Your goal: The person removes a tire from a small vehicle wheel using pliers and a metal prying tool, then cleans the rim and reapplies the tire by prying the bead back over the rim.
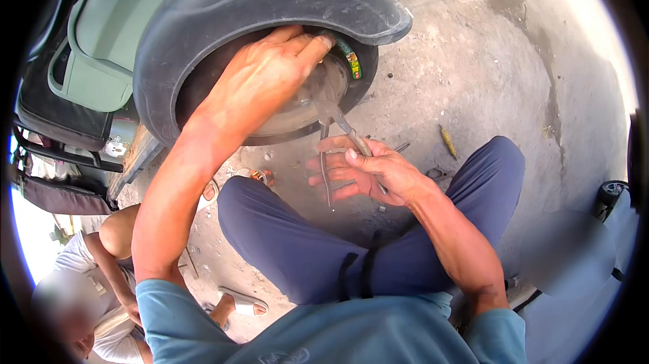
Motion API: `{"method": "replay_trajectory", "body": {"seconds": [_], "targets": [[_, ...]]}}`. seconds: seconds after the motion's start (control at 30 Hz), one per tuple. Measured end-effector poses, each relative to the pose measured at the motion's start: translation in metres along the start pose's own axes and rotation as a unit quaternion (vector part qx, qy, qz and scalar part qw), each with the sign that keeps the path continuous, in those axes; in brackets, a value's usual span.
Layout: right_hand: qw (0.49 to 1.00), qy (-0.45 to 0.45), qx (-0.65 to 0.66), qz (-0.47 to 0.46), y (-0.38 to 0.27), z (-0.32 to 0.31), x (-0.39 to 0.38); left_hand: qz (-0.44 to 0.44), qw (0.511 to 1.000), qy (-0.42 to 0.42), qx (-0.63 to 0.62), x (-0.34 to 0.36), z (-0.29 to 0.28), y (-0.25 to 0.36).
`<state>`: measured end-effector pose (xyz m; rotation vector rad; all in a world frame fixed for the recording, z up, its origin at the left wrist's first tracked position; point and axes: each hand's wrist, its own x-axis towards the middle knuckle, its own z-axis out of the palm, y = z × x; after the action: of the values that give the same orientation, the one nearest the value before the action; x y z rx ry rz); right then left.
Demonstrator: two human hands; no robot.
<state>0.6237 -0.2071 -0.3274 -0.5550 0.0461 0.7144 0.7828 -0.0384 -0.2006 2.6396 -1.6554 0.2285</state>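
A small wheel with a black tyre [253, 139] stands under a dark grey mudguard [270, 2]. Inside the mudguard's arch, my left hand [280, 60] reaches over the upper part of the wheel. Its fingers are bent and closed; their tips are partly hidden, so what they grip cannot be made out. My right hand [375, 171] holds a pair of pliers [348, 131] by one handle, fingers spread towards the other handle. The spread handles point towards me, and the jaws are at the wheel's hub, blurred. A green-yellow label [353, 65] sits on the tyre's sidewall.
A green vehicle body [108, 33] is at upper left. On the ground lie a yellowish stick-like piece [447, 141] and small dark items [439, 174] by my right knee. Another person [88, 289] sits at lower left. A grey vehicle with a small wheel [612, 191] stands far right.
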Motion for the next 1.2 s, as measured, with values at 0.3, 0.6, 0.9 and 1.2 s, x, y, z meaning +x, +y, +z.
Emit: {"method": "replay_trajectory", "body": {"seconds": [0.3,0.6,0.9,1.2], "targets": [[0.993,-0.093,0.040,-0.063,0.000,-0.008,0.028,-0.008,1.000,-0.006,0.012,0.000,-0.004,0.003],[0.994,-0.072,-0.084,0.024,-0.041,-0.035,0.025,-0.015,0.999,-0.034,-0.023,0.005,-0.007,0.006],[0.981,-0.028,-0.139,0.135,-0.089,-0.045,0.010,0.017,0.997,-0.073,0.007,0.018,-0.001,0.004],[0.952,-0.106,-0.179,0.226,-0.127,-0.060,0.026,0.005,0.995,-0.089,0.043,0.004,-0.002,-0.005]]}}
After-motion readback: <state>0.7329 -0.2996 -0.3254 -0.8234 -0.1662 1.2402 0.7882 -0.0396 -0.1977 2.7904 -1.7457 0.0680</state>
